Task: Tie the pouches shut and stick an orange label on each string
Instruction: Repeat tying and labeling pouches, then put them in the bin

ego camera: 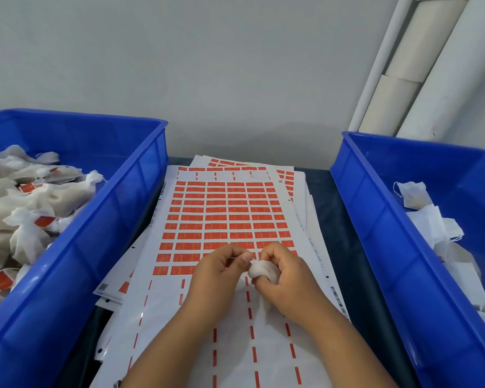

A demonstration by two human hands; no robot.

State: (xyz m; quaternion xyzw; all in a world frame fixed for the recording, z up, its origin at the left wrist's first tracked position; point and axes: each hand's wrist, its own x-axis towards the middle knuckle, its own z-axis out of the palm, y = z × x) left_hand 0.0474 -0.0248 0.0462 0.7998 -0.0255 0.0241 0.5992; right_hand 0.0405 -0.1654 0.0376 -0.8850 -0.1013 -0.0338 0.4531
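Small white fabric pouch sits between both hands, above the sheet of orange rectangular labels on the desk. Right hand grips its gathered body; left hand pinches at the neck, string too thin to confirm. Judged light, soft, crushable: hold at the neck, pull gently.

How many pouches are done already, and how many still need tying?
I can't count them, but lots are done: the left bin holds a heap of tied pouches with orange labels. One pouch is in hand now, the right hand gripping it while the left hand pinches at its neck. The right bin holds untied pouches, and the label sheet has many left.
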